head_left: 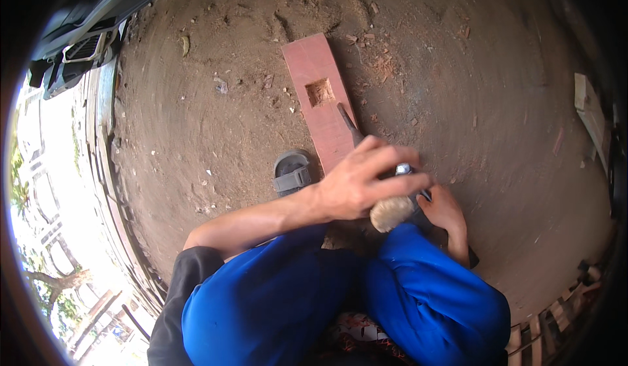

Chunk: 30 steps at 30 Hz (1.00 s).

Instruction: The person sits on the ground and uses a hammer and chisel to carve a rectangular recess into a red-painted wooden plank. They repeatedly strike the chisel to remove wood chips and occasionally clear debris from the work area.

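A reddish wooden plank (325,127) lies on the ground in front of me, with a rough rectangular recess (320,92) cut into its face. My left hand (366,179) reaches across and is closed round a chisel (348,122), whose dark blade slants over the plank's right edge just below the recess. Behind that hand shows a pale, worn, round end (392,215), in line with the blade. My right hand (446,209) is closed at my right knee, its fingers partly hidden. A small shiny metal piece (404,168) shows between the hands; what it belongs to is unclear.
My dark sandal (292,172) rests left of the plank, and my blue trouser legs (261,294) are bent beneath my arms. Wood chips (383,65) lie on the dirt. A pale board (591,114) stands far right, a wooden edge (118,202) runs along the left, and slats (556,317) lie lower right.
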Each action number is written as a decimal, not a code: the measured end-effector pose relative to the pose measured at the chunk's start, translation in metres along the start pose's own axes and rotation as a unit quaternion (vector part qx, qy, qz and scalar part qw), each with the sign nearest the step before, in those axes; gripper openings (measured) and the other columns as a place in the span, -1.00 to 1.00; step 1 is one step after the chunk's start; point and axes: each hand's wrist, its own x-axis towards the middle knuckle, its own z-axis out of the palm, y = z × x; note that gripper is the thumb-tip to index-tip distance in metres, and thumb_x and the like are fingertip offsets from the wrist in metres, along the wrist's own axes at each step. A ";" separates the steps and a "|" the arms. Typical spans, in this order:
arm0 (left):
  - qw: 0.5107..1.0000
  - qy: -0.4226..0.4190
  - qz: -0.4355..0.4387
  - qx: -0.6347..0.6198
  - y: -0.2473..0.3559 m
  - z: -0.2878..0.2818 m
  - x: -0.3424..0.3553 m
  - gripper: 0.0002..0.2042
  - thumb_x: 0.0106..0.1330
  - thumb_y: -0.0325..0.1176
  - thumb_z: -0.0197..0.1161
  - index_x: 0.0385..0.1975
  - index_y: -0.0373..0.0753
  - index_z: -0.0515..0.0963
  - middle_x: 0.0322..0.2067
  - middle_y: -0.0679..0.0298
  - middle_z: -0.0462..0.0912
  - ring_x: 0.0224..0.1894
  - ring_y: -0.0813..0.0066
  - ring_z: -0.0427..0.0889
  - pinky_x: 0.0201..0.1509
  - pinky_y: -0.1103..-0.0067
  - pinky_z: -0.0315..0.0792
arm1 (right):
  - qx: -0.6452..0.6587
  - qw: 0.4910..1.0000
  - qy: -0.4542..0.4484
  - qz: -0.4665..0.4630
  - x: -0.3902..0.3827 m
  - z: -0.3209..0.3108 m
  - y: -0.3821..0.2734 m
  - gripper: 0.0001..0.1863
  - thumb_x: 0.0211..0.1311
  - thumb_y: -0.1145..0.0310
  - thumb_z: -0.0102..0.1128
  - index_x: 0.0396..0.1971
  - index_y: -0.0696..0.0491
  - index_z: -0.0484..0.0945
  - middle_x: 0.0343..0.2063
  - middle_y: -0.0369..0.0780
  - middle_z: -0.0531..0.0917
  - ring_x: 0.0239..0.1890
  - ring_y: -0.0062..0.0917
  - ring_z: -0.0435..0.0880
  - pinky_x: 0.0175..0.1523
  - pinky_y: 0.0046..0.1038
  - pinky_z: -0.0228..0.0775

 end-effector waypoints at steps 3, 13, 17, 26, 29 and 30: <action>0.997 -0.005 0.048 0.051 0.000 0.018 -0.004 -0.60 0.26 -0.32 0.26 0.13 -0.05 0.59 -0.07 0.21 0.53 -0.17 0.43 0.58 -0.12 0.46 0.35 | 0.050 0.998 -0.003 -0.034 0.003 0.007 0.011 -0.72 0.30 0.32 0.21 -0.15 0.21 0.45 -0.33 0.08 0.66 -0.15 -0.01 0.69 -0.11 -0.13 0.48; 0.991 0.003 0.046 0.124 0.000 0.033 0.003 -0.44 0.35 -0.40 0.11 0.40 0.04 0.37 -0.08 0.26 0.46 -0.24 0.50 0.47 -0.14 0.48 0.17 | 0.342 0.936 0.050 -0.067 -0.021 -0.015 -0.025 -0.57 0.42 0.03 0.13 -0.21 0.18 0.51 -0.51 -0.28 0.52 -0.64 -0.73 0.44 -0.60 -0.61 0.21; 0.998 0.009 -0.010 0.065 -0.007 0.044 0.009 -0.42 0.30 -0.39 0.19 0.38 -0.05 0.33 -0.01 0.21 0.45 -0.13 0.42 0.49 -0.13 0.43 0.20 | 0.467 0.872 0.000 -0.144 -0.034 -0.047 -0.048 -0.24 0.34 -0.23 0.13 0.11 0.22 0.31 -0.35 -0.28 0.53 -0.52 -0.76 0.47 -0.50 -0.70 0.28; 0.993 0.078 -0.071 0.058 -0.026 0.046 0.010 -0.24 0.08 -0.20 0.49 0.32 -0.14 0.31 0.11 0.06 0.36 0.04 0.17 0.44 -0.03 0.33 0.22 | 0.435 0.892 0.017 -0.122 -0.040 -0.082 -0.086 -0.03 -0.01 -0.15 0.55 0.15 0.24 0.25 -0.30 -0.26 0.50 -0.47 -0.75 0.49 -0.49 -0.72 0.28; 0.987 0.076 -0.069 0.123 -0.031 0.044 0.005 -0.19 0.05 -0.11 0.51 0.31 -0.17 0.29 0.16 0.00 0.30 0.12 0.07 0.38 0.05 0.25 0.22 | 0.488 0.865 0.018 -0.117 -0.039 -0.079 -0.094 -0.20 0.06 0.02 0.47 0.11 0.24 0.31 -0.30 -0.23 0.53 -0.51 -0.76 0.45 -0.52 -0.72 0.27; 0.984 0.074 -0.066 0.145 -0.034 0.044 0.003 -0.17 0.03 -0.07 0.52 0.31 -0.18 0.27 0.18 -0.03 0.28 0.15 0.03 0.36 0.08 0.21 0.22 | 0.501 0.859 0.014 -0.110 -0.039 -0.080 -0.095 -0.27 0.09 0.08 0.44 0.09 0.24 0.32 -0.31 -0.22 0.54 -0.53 -0.77 0.44 -0.53 -0.71 0.27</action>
